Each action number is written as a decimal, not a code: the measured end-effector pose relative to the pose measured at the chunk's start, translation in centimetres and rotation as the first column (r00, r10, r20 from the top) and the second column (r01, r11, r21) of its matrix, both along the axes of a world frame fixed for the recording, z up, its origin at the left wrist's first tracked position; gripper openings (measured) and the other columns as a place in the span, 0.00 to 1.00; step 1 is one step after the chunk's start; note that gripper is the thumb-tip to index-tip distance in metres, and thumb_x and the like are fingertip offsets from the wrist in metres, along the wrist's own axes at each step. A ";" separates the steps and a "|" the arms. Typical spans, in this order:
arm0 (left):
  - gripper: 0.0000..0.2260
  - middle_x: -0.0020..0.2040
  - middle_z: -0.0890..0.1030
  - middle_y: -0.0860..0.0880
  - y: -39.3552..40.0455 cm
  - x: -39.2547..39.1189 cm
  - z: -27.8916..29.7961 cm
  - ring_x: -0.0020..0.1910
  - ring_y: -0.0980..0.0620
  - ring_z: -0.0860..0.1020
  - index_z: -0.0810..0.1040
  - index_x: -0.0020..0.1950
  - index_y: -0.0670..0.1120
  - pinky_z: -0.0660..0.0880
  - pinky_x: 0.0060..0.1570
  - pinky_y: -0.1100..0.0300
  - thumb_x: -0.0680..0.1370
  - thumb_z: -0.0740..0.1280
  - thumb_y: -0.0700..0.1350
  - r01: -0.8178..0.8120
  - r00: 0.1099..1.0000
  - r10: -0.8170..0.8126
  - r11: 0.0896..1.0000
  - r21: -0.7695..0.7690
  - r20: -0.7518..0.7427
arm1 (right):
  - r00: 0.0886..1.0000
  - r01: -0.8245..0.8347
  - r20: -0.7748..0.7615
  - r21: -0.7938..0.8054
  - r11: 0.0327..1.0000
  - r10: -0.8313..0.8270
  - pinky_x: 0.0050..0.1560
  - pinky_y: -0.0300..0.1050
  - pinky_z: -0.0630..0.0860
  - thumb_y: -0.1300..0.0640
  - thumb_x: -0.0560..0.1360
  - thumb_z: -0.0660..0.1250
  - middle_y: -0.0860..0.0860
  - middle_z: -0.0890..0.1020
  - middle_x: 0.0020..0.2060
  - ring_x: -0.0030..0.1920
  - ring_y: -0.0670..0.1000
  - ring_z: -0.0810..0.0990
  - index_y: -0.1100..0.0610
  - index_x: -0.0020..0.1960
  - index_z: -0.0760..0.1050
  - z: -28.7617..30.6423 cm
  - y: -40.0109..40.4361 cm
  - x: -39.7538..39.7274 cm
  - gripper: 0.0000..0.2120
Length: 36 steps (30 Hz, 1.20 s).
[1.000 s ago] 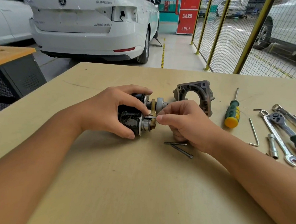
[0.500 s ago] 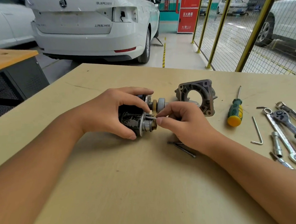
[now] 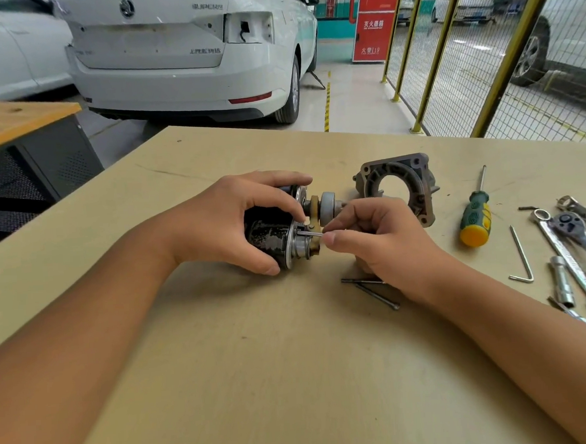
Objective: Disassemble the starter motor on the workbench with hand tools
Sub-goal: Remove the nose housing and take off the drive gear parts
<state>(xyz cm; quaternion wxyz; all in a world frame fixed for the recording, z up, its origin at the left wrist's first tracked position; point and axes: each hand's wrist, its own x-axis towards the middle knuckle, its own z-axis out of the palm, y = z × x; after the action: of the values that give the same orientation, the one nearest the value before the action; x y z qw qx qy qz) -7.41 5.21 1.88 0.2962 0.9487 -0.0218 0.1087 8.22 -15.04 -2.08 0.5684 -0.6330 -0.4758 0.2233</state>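
Left hand [image 3: 236,221] grips the starter motor [image 3: 268,235] body; right hand [image 3: 371,237] pinches a thin pin [image 3: 311,233] at its right end face. Apparently mid-extraction: next, a straight pull rightward.

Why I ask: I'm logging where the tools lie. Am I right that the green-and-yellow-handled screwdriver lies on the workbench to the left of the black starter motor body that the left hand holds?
Not quite. The head view shows the green-and-yellow-handled screwdriver lying on the workbench to the right of the black starter motor body, past the grey cast metal housing. The left hand does hold the motor body.
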 end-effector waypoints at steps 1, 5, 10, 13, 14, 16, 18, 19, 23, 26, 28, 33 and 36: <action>0.27 0.75 0.69 0.67 0.0 0.0 0.0 0.76 0.64 0.66 0.85 0.58 0.59 0.65 0.70 0.70 0.61 0.83 0.45 0.001 1.000 -0.001 1.000 0.001 -0.001 | 1.000 -0.004 0.007 -0.004 1.000 0.004 0.24 0.34 0.59 0.58 0.73 0.74 0.51 0.70 0.25 0.21 0.43 0.61 0.58 0.40 0.82 0.0 0.0 0.0 0.05; 0.27 0.75 0.68 0.68 0.1 -0.1 0.0 0.77 0.64 0.65 0.85 0.58 0.61 0.64 0.70 0.71 0.61 0.82 0.46 0.007 1.000 -0.007 1.000 0.006 -0.002 | 0.999 0.024 0.022 -0.014 1.000 -0.024 0.24 0.34 0.59 0.61 0.75 0.74 0.54 0.70 0.26 0.21 0.43 0.61 0.57 0.40 0.82 0.0 0.2 -0.3 0.05; 0.26 0.76 0.67 0.67 -0.1 -0.1 0.0 0.77 0.64 0.64 0.85 0.58 0.62 0.64 0.72 0.65 0.62 0.82 0.46 0.013 1.000 -0.013 1.000 -0.004 -0.017 | 1.000 0.009 -0.014 -0.013 1.000 -0.009 0.26 0.36 0.59 0.63 0.75 0.74 0.56 0.70 0.27 0.23 0.45 0.61 0.60 0.42 0.82 0.3 -0.3 -0.3 0.04; 0.25 0.76 0.67 0.67 -0.2 -0.1 0.0 0.77 0.64 0.64 0.85 0.57 0.61 0.65 0.72 0.63 0.62 0.82 0.45 0.016 1.000 -0.017 1.000 -0.007 -0.025 | 1.000 0.001 0.009 -0.027 1.000 -0.001 0.26 0.37 0.60 0.62 0.75 0.73 0.56 0.71 0.27 0.23 0.45 0.62 0.60 0.43 0.83 0.5 -0.4 -0.5 0.03; 0.25 0.76 0.67 0.67 -0.2 -0.1 0.1 0.77 0.64 0.64 0.85 0.57 0.62 0.65 0.73 0.61 0.62 0.82 0.45 0.016 1.000 -0.016 1.000 -0.005 -0.027 | 1.000 0.001 0.012 -0.027 1.000 0.000 0.26 0.37 0.60 0.62 0.75 0.73 0.56 0.71 0.27 0.23 0.44 0.62 0.60 0.43 0.83 0.5 -0.4 -0.5 0.03; 0.24 0.76 0.66 0.67 -0.3 0.0 0.0 0.78 0.63 0.64 0.84 0.56 0.62 0.65 0.73 0.59 0.62 0.81 0.46 0.014 1.000 -0.014 1.000 0.008 -0.026 | 1.000 -0.004 -0.004 -0.020 1.000 0.004 0.25 0.37 0.59 0.62 0.75 0.73 0.55 0.71 0.27 0.23 0.45 0.61 0.60 0.43 0.82 0.4 -0.3 -0.4 0.03; 0.23 0.76 0.66 0.67 -0.3 0.0 0.0 0.77 0.63 0.64 0.84 0.56 0.62 0.66 0.74 0.56 0.63 0.80 0.47 0.012 1.000 -0.011 1.000 0.022 -0.024 | 1.000 -0.019 -0.007 -0.012 1.000 0.019 0.25 0.36 0.59 0.62 0.75 0.73 0.54 0.71 0.26 0.22 0.44 0.62 0.60 0.42 0.83 0.3 -0.3 -0.4 0.04; 0.22 0.76 0.66 0.67 -0.4 0.1 -0.1 0.77 0.63 0.64 0.84 0.55 0.62 0.66 0.74 0.55 0.63 0.80 0.48 0.012 1.000 -0.011 1.000 0.028 -0.023 | 1.000 -0.021 0.004 -0.010 1.000 0.021 0.25 0.35 0.59 0.62 0.75 0.73 0.52 0.72 0.25 0.22 0.43 0.62 0.59 0.41 0.83 0.3 -0.2 -0.4 0.04; 0.20 0.76 0.67 0.66 -0.4 0.2 -0.1 0.77 0.61 0.65 0.83 0.54 0.60 0.66 0.74 0.54 0.64 0.80 0.50 0.013 1.000 -0.013 0.999 0.044 -0.009 | 1.000 0.002 -0.014 -0.016 1.000 -0.003 0.25 0.33 0.59 0.62 0.74 0.74 0.50 0.72 0.25 0.22 0.44 0.61 0.58 0.40 0.83 0.1 0.1 -0.3 0.04; 0.18 0.76 0.67 0.64 -0.5 0.3 -0.2 0.77 0.60 0.66 0.83 0.53 0.59 0.67 0.74 0.55 0.65 0.80 0.52 0.013 1.000 -0.014 0.999 0.053 0.009 | 0.999 0.007 -0.033 -0.010 1.000 -0.007 0.25 0.35 0.60 0.61 0.73 0.74 0.50 0.72 0.25 0.22 0.44 0.62 0.59 0.41 0.83 0.1 0.0 -0.1 0.03; 0.18 0.76 0.68 0.64 -0.5 0.4 -0.2 0.77 0.60 0.66 0.83 0.53 0.59 0.67 0.74 0.56 0.65 0.81 0.52 0.011 1.000 -0.011 0.999 0.050 0.013 | 0.999 0.016 -0.051 -0.003 1.000 -0.016 0.25 0.36 0.61 0.61 0.73 0.75 0.50 0.72 0.25 0.23 0.44 0.62 0.58 0.40 0.83 0.1 0.0 0.0 0.04; 0.19 0.76 0.68 0.65 -0.4 0.4 -0.4 0.76 0.61 0.66 0.84 0.54 0.60 0.67 0.73 0.57 0.64 0.80 0.52 0.012 1.000 -0.013 0.999 0.035 0.023 | 0.999 0.011 -0.045 -0.006 1.000 -0.011 0.25 0.35 0.60 0.61 0.75 0.74 0.53 0.72 0.26 0.23 0.44 0.62 0.57 0.40 0.83 0.1 0.0 -0.2 0.05; 0.19 0.76 0.68 0.65 -0.4 0.4 -0.4 0.77 0.61 0.66 0.84 0.54 0.60 0.66 0.73 0.57 0.64 0.80 0.53 0.015 1.000 -0.015 0.999 0.034 0.023 | 1.000 -0.001 -0.018 -0.012 1.000 0.000 0.24 0.36 0.60 0.60 0.75 0.74 0.54 0.72 0.27 0.23 0.43 0.62 0.57 0.42 0.83 0.2 -0.1 -0.3 0.04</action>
<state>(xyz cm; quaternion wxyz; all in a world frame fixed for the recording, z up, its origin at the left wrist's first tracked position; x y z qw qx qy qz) -7.05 4.82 1.49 0.2808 0.9520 -0.0342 0.1172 7.97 -15.19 -1.88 0.5686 -0.6343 -0.4696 0.2319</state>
